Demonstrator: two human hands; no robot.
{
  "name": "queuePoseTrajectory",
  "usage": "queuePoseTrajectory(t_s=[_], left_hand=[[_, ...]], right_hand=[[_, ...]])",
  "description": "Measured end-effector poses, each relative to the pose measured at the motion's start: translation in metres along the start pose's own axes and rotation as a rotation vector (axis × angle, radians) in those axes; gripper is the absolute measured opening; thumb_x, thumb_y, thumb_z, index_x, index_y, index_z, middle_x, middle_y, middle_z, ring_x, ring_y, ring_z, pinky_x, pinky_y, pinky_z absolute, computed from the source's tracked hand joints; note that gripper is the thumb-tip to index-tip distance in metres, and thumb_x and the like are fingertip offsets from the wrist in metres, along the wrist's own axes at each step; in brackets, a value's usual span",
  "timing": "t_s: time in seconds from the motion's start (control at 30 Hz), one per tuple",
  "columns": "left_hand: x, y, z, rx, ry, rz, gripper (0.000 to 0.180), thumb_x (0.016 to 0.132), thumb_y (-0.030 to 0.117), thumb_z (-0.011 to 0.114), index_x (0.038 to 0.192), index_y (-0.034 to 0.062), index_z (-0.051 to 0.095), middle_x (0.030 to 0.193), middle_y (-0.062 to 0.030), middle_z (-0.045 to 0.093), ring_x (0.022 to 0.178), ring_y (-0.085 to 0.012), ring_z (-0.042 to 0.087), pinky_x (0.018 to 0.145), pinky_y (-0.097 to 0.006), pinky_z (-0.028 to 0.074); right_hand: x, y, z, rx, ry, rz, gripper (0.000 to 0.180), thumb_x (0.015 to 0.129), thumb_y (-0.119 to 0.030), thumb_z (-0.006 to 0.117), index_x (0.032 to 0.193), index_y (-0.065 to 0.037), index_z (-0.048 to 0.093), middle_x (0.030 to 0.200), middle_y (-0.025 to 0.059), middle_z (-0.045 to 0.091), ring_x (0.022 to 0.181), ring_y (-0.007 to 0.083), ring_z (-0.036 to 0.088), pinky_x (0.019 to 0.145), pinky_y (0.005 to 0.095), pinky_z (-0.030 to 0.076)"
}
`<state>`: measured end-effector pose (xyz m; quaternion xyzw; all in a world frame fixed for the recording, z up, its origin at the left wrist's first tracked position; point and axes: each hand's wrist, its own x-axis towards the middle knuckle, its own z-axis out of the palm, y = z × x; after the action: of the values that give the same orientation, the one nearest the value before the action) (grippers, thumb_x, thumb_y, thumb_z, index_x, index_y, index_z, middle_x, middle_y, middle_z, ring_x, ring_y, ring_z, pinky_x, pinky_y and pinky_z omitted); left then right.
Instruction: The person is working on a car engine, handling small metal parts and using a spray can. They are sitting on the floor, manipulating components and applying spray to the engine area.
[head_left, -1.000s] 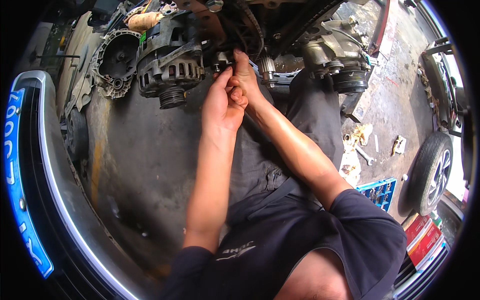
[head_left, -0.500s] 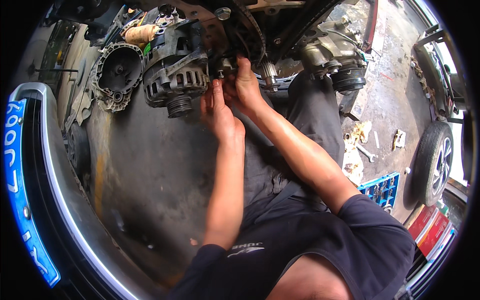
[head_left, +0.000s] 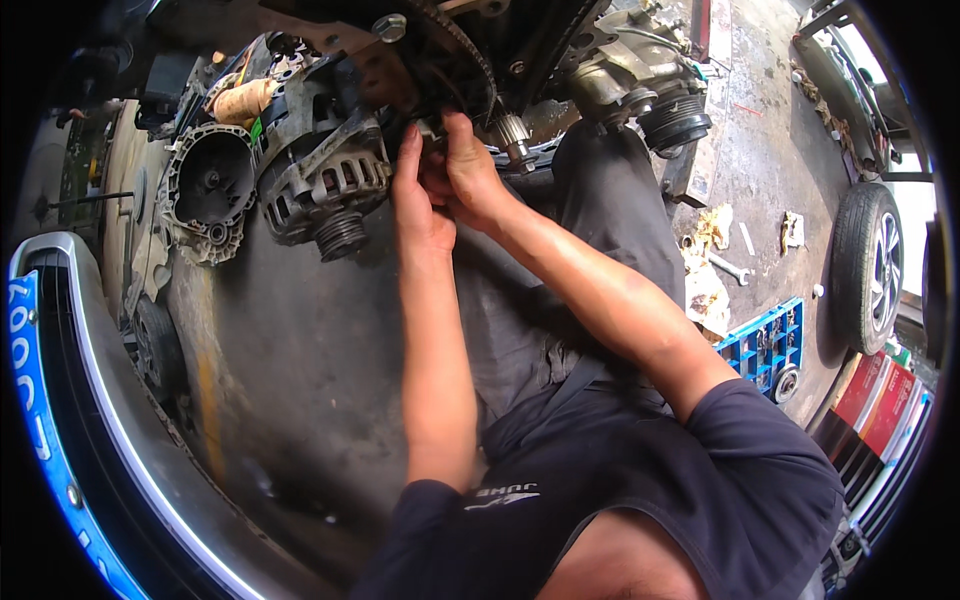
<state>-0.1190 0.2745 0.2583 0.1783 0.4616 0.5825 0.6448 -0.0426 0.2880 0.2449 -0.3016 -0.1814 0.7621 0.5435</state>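
Note:
Both my hands are raised together under the engine, beside the alternator (head_left: pixel 330 185) with its grooved pulley. My left hand (head_left: pixel 425 205) is nearest the alternator, one finger pointing up along a small metal fitting (head_left: pixel 430 127). My right hand (head_left: pixel 470 180) presses against the fitting's other side, thumb up and the other fingers curled. Most of the fingers are hidden between the palms, so what they grip is unclear. Right of my hands, a toothed shaft (head_left: pixel 514 140) sticks out below the engine. Above them, a dark ribbed strip (head_left: pixel 462 45) curves down.
Left of the alternator is an open gearbox housing (head_left: pixel 212 185). A compressor with a black pulley (head_left: pixel 675 122) hangs at the right. A wrench (head_left: pixel 732 268), stained rags (head_left: pixel 706 290), a blue crate (head_left: pixel 765 340) and a wheel (head_left: pixel 868 268) stand right. A car bumper (head_left: pixel 110 370) curves along the left.
The view has shifted, so the engine parts and my hands appear further left. My hands stay at the same small fitting, with my right fingers moved closer over it.

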Motion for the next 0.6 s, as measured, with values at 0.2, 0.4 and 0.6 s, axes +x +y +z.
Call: queuePoseTrajectory(t_s=[0.2,0.4,0.6], left_hand=[[0.003,-0.001,0.002,-0.120,-0.040,-0.007,0.031,0.095,0.043,0.064,0.097,0.0119,0.069,0.072,0.0055,0.061,0.060,-0.0065,0.053,0.051,-0.022,0.039],[0.006,-0.002,0.024,-0.173,0.003,-0.018,0.031,0.095,0.042,0.064,0.100,0.0114,0.068,0.085,0.0014,0.067,0.070,-0.0112,0.060,0.058,-0.025,0.044],[0.014,-0.004,0.019,-0.193,-0.049,-0.041,0.030,0.096,0.039,0.062,0.102,0.0099,0.067,0.094,-0.0024,0.068,0.085,-0.0161,0.063,0.077,-0.031,0.051]], right_hand=[[0.001,-0.016,0.000,-0.161,-0.004,0.071,0.062,0.097,-0.068,0.042,0.076,-0.011,0.051,0.059,-0.0021,0.043,0.047,0.0107,0.034,0.045,0.0276,0.028],[0.009,-0.021,-0.007,-0.344,0.098,-0.049,0.065,0.101,-0.059,0.041,0.081,-0.001,0.062,0.063,0.0039,0.057,0.049,0.0133,0.049,0.046,0.0284,0.038],[0.017,-0.031,-0.023,-0.729,0.057,-0.074,0.080,0.101,-0.062,0.034,0.073,0.003,0.071,0.062,0.0147,0.065,0.062,0.0258,0.065,0.062,0.0382,0.050]])
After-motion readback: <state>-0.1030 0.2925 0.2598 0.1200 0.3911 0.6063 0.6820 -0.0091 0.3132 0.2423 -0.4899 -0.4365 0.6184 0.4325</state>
